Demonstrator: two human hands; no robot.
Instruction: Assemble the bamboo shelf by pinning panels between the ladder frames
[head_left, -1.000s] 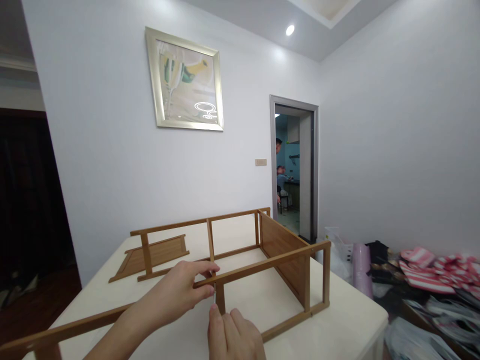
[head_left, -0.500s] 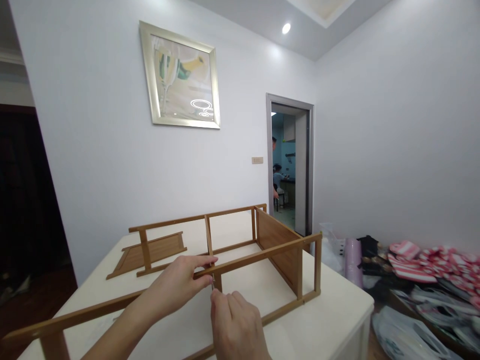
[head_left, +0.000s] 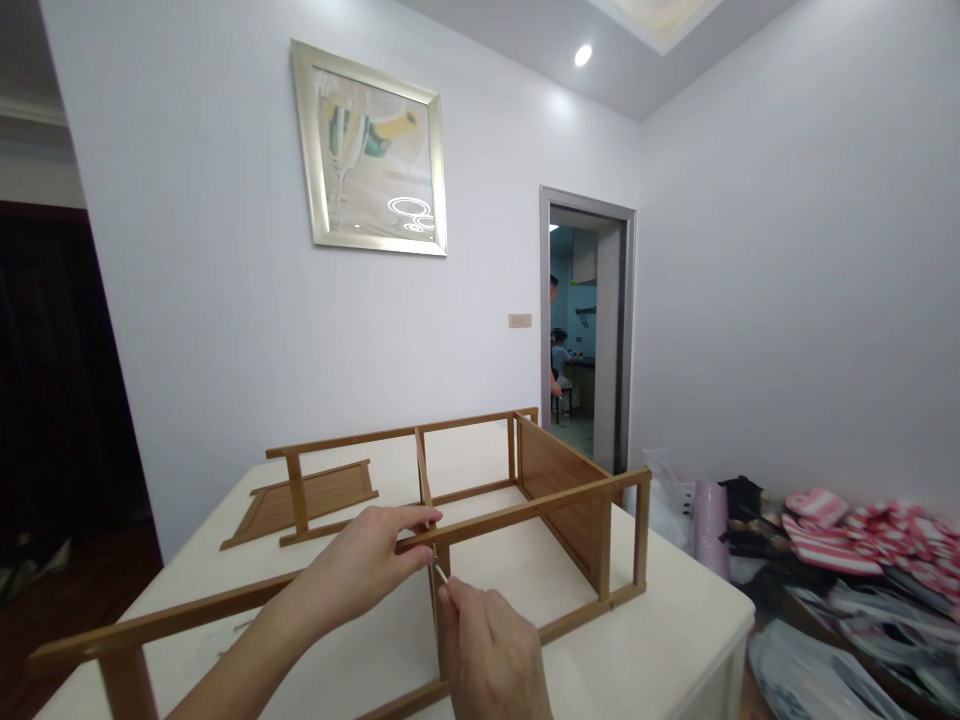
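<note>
A brown wooden shelf frame (head_left: pixel 525 512) lies on its side on the white table. My left hand (head_left: pixel 367 550) pinches its near upper rail, index finger above and thumb below, where a crosspiece meets it. Just under that spot, my closed right hand (head_left: pixel 496 650) holds a thin metal-shafted tool (head_left: pixel 441 572), whose tip is at the underside of the joint. Its handle is hidden in my fist, so I cannot tell its exact kind. A solid wooden panel (head_left: pixel 562 482) spans the frame's right part.
A separate wooden panel (head_left: pixel 315 500) lies at the table's back left. The white table (head_left: pixel 675 610) ends at right, beside plastic bags (head_left: pixel 814 670), a purple roll (head_left: pixel 710 530) and striped red-and-white cloth (head_left: pixel 832 540). Beyond the doorway (head_left: pixel 589 340), people are in another room.
My right hand has tilted and shifted slightly down and right, showing more of the tool's shaft. My left hand keeps its hold on the rail. The view has turned slightly left.
</note>
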